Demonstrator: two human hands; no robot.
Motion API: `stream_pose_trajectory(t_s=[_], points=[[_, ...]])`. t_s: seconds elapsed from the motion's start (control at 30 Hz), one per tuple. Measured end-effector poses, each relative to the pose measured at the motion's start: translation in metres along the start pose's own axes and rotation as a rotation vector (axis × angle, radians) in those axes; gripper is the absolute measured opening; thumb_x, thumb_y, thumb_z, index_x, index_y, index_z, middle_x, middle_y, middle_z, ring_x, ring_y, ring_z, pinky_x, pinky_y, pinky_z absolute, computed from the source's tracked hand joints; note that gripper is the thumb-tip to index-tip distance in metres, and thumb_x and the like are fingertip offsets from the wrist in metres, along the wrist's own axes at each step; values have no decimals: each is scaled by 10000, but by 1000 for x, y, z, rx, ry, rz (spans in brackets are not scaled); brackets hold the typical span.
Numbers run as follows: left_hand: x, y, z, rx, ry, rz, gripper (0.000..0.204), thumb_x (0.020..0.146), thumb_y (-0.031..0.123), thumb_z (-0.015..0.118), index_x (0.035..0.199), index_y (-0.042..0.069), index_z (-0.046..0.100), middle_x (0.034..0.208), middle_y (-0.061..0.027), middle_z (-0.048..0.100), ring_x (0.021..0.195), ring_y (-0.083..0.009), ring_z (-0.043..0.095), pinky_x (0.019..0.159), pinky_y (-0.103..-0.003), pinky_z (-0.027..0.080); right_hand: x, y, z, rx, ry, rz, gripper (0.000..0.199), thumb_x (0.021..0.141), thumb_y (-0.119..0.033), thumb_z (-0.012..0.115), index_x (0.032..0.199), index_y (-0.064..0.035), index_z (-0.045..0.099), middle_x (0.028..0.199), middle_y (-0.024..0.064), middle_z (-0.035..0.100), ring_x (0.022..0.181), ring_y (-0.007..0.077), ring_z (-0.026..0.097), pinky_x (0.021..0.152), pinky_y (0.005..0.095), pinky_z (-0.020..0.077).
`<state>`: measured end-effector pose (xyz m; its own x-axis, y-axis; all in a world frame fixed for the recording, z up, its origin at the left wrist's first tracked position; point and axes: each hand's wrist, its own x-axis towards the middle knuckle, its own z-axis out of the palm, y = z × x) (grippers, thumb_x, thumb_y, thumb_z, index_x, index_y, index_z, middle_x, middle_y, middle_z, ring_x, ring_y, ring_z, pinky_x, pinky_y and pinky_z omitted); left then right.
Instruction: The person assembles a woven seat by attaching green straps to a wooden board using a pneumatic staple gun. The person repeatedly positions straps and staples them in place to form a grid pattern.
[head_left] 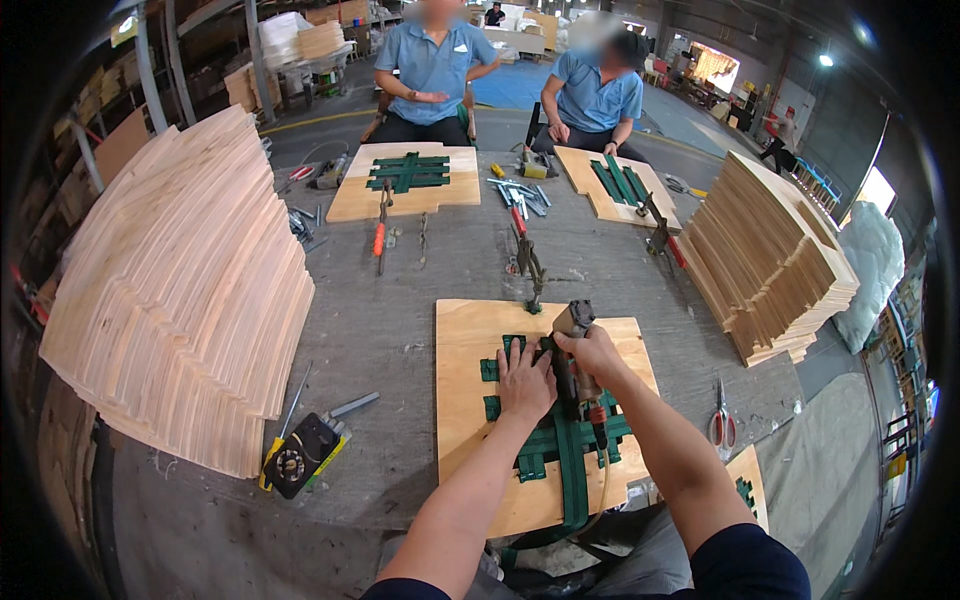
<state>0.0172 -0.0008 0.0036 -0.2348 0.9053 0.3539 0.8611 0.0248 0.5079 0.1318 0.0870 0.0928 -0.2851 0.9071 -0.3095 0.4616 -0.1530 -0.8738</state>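
Observation:
In front of me a light plywood board (462, 430) lies on the table, with green webbing straps (572, 475) crossing over it. My right hand (592, 354) is wrapped around a staple gun (575, 318), which stands over the webbing in the upper middle of the board. A hose (606, 480) runs from the gun toward my lap. With fingers spread, my left hand (525, 382) presses on the webbing just left of the gun. The gun's nose and the strap end under my fingertips are hidden. A toggle clamp (533, 265) with a red handle stands at the board's far edge.
Tall plywood stacks flank the table on the left (190, 290) and right (775, 265). A tape measure (300, 455) lies left, scissors (721, 420) right. Across the table, two people sit at strapped boards (440, 195) (600, 195), with loose staple strips (525, 195) between.

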Motion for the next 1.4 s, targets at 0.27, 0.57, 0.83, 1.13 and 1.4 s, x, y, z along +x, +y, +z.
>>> stream_pose_trajectory(t_s=[0.27,0.57,0.83,1.13,1.4], points=[[-2,-8,-2,-46,54,-4,309,885,230,638,1139,87,740,1412,-182,566,1418,-404,412,1227,-575,220,-8,-12,11,-3,-43,-23,307,929,-283,748,1021,0,671,768,52,640,575,156,587,509,338,485],[-1,-9,0,-86,90,0,266,866,204,665,1084,72,741,1363,-187,584,1391,-405,433,1221,-577,233,-7,-3,12,-48,-26,-24,297,924,-272,752,1004,1,669,770,61,647,564,160,594,509,335,488],[-2,-6,2,-103,87,8,248,874,208,674,1069,72,746,1356,-193,585,1373,-407,455,1217,-582,240,-8,3,2,-48,46,-19,317,908,-265,759,995,19,648,771,69,649,542,165,598,496,337,489],[4,-12,5,-141,168,19,202,820,172,697,990,70,734,1261,-182,617,1337,-413,487,1177,-586,292,-1,5,-3,-196,32,-7,258,902,-279,751,915,-41,656,738,45,632,558,154,593,505,339,480],[-4,-4,1,-188,95,-44,200,869,179,684,1027,68,736,1327,-161,596,1389,-417,436,1224,-564,244,-28,33,-39,200,71,12,279,954,-326,714,1097,-97,645,876,15,624,665,133,560,569,298,454]])
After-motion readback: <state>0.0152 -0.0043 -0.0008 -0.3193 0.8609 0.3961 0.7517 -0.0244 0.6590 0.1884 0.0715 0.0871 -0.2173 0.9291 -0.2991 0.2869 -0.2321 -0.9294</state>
